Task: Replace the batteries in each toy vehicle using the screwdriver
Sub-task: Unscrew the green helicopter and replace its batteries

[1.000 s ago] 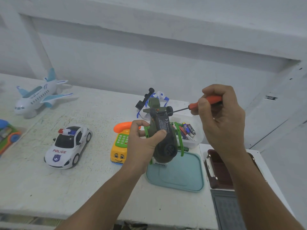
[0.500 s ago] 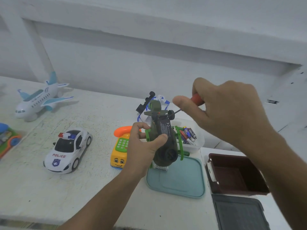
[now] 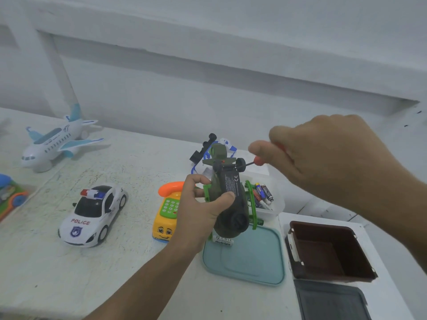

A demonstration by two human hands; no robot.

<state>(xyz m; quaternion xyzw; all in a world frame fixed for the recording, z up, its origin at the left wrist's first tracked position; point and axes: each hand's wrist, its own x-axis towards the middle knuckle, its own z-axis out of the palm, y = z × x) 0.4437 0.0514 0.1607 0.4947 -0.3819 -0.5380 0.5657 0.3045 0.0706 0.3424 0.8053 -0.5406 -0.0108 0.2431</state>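
The light is soft, cool and even, fairly bright, leaving the wall (image 3: 208,107) pale and hazy. At 10 o'clock the toy airplane (image 3: 55,142) throws a faint shadow toward 3 o'clock across the white table (image 3: 138,162). The right hand (image 3: 323,162) at 3 o'clock is smeared by motion blur and its screwdriver (image 3: 257,160) is fuzzy. The toy helicopter (image 3: 231,192) at centre looks sharper. Straight wall ledges bow toward the frame edges.

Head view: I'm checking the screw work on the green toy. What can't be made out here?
Tip of the screwdriver: hidden behind a wheel of the green toy; screw contact unclear.
Handle of the screwdriver: mostly covered by the right hand.
Print on the label of the green toy: too small to read.
The colourful toy at the left edge: cut off by the frame.
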